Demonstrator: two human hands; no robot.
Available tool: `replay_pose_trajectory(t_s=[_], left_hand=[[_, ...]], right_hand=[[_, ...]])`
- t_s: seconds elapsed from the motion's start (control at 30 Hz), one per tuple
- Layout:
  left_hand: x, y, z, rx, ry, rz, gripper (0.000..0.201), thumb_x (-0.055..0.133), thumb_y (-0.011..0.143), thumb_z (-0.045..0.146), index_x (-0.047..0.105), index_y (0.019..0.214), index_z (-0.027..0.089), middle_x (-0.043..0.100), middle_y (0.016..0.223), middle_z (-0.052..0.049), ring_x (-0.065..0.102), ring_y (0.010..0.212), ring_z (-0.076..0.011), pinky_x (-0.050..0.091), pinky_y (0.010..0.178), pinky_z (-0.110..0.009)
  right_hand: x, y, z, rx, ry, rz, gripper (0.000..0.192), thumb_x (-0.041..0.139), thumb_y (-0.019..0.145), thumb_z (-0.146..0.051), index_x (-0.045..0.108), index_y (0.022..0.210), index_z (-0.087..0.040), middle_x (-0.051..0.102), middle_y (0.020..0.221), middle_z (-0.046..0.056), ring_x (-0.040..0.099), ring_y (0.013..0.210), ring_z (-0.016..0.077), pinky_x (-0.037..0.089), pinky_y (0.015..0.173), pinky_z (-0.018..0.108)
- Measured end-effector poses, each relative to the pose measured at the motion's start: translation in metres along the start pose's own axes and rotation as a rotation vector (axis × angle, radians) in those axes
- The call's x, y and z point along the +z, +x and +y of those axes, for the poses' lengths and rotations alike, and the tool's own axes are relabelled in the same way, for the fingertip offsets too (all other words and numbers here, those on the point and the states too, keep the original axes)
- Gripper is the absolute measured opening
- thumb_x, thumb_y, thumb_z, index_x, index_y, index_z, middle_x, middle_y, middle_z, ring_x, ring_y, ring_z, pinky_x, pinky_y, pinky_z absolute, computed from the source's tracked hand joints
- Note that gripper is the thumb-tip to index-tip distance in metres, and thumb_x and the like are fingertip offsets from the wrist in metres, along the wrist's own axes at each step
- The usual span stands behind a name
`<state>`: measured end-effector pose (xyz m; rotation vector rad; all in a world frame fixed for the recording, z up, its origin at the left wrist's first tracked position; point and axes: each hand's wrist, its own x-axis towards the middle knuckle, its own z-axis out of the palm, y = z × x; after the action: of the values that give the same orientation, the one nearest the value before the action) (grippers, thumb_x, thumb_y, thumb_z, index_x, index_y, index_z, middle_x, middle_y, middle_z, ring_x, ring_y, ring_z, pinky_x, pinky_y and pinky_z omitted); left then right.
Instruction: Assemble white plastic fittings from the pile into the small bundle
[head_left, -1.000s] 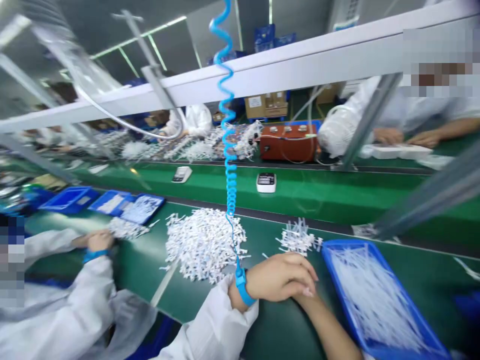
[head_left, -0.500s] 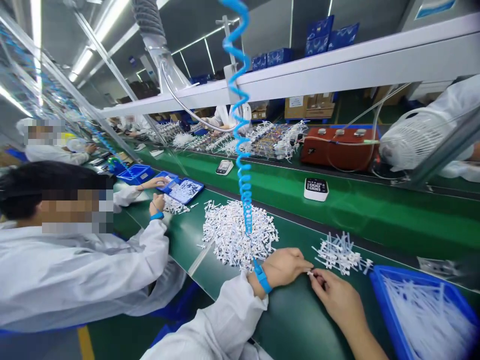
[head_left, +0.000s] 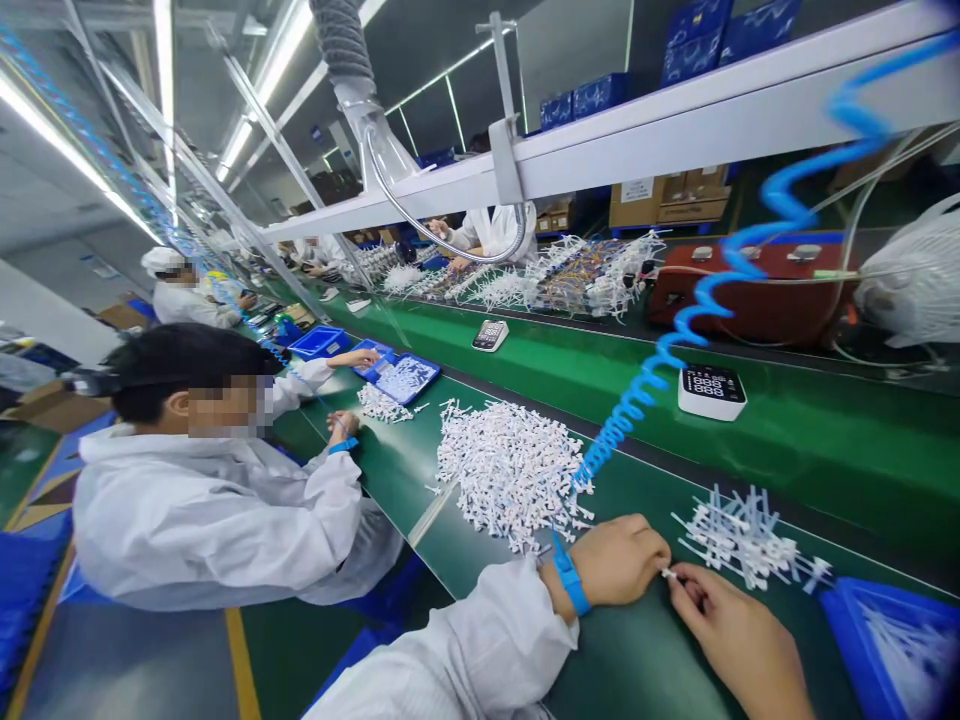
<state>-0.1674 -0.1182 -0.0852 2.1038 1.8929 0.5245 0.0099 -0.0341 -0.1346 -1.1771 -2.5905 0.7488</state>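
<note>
My left hand (head_left: pixel 619 560), with a blue wristband (head_left: pixel 571 580) at the white cuff, meets my right hand (head_left: pixel 739 625) above the green bench. Between their fingertips is a small white plastic fitting (head_left: pixel 668 573). Both hands are closed in a pinch on it; its far side is hidden by the fingers. A large heap of white fittings with short tubes (head_left: pixel 514 470) lies left of my left hand. Beyond my right hand is a smaller pile of fittings with longer clear tubes (head_left: pixel 742 535). At the right edge stands a blue bin (head_left: pixel 851 625) holding loose clear tubes (head_left: pixel 911 655).
A coiled blue cord (head_left: pixel 697 310) slants down to the large heap, near my left wrist. A co-worker in white (head_left: pixel 225 510) sits at left beside blue trays (head_left: pixel 409 378). White display devices (head_left: pixel 712 388) rest on the green strip behind the bench.
The view has swung left, so the scene sits further right and the blue bin is partly cut off. The coiled cord now slants. Both hands remain pinched together on the fitting.
</note>
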Motion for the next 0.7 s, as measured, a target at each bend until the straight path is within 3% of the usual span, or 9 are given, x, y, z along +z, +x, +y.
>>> replay_pose_trajectory(t_s=[0.3,0.7], left_hand=[[-0.002,0.0,0.006,-0.049,-0.131,0.0,0.018,0.039,0.098,0.021,0.056,0.099,0.018,0.053,0.098,-0.004,0.052,0.093,-0.015,0.044,0.085,-0.027],[0.003,0.001,0.007,-0.051,-0.205,0.055,0.028,0.028,0.102,0.027,0.054,0.095,0.019,0.052,0.092,-0.004,0.051,0.085,-0.0158,0.044,0.079,-0.03]], right_hand=[[-0.018,-0.008,-0.024,-0.015,0.022,0.071,0.027,0.046,0.089,-0.04,0.069,0.089,-0.026,0.066,0.07,-0.001,0.061,0.064,0.0144,0.032,0.057,0.024],[-0.03,-0.011,-0.035,0.027,0.053,0.072,0.014,0.056,0.085,-0.029,0.069,0.088,-0.024,0.067,0.073,-0.003,0.057,0.066,0.0116,0.026,0.059,0.022]])
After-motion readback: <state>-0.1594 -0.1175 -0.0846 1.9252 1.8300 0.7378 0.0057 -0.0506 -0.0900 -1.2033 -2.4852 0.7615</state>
